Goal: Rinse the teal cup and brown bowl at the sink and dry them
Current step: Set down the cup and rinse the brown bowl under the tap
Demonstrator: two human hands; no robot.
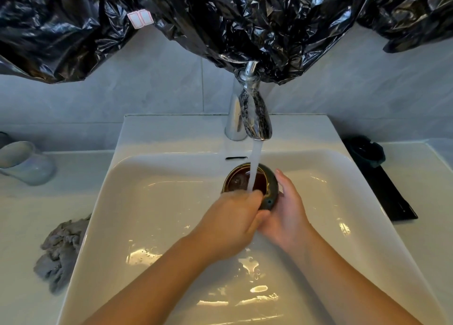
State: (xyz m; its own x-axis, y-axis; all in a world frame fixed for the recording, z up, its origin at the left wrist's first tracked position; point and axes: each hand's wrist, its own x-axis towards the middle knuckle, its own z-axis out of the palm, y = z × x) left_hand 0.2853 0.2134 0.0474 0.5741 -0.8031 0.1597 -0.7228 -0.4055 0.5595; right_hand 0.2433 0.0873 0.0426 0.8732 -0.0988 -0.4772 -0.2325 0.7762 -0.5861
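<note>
Brown bowl (pixel 236 181) under running tap (pixel 255 118).
Left hand (pixel 232 219) fingers curl over its rim; right hand (pixel 288 216) cups its side.

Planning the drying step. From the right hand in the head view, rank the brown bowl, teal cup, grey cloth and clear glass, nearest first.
1. brown bowl, held by the right hand, in the sink.
2. teal cup, on the counter, right side.
3. grey cloth, on the counter, left of the sink.
4. clear glass, far left, farther back.
</note>
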